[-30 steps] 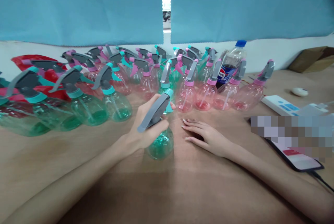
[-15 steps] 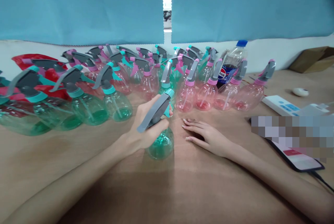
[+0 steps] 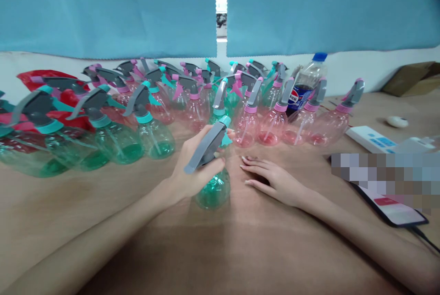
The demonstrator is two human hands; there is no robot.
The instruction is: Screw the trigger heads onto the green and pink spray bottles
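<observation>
My left hand (image 3: 185, 169) is around the neck of a green spray bottle (image 3: 213, 192) with a grey and turquoise spray head, which stands on the table in front of me. Its thumb lies on the near side, and fingertips show past the turquoise trigger. To the right of that bottle, my right hand (image 3: 275, 180) rests flat on the wood with fingers stretched out, holding nothing. Pink spray bottles (image 3: 271, 132) stand in a row just beyond it. Left of my left hand are green spray bottles (image 3: 160, 139) with turquoise collars.
More pink and green spray bottles crowd the back, by red plastic (image 3: 48, 75). A cola bottle (image 3: 304, 86) stands behind the pink row. At the right are a white power strip (image 3: 367, 139), a phone (image 3: 398, 210) with a cable, a white mouse-like object (image 3: 397, 121) and a cardboard box (image 3: 409, 79).
The fingers of my left hand have loosened slightly and reach further past the trigger; the thumb has shifted a little. The bottle and my right hand stay practically in place.
</observation>
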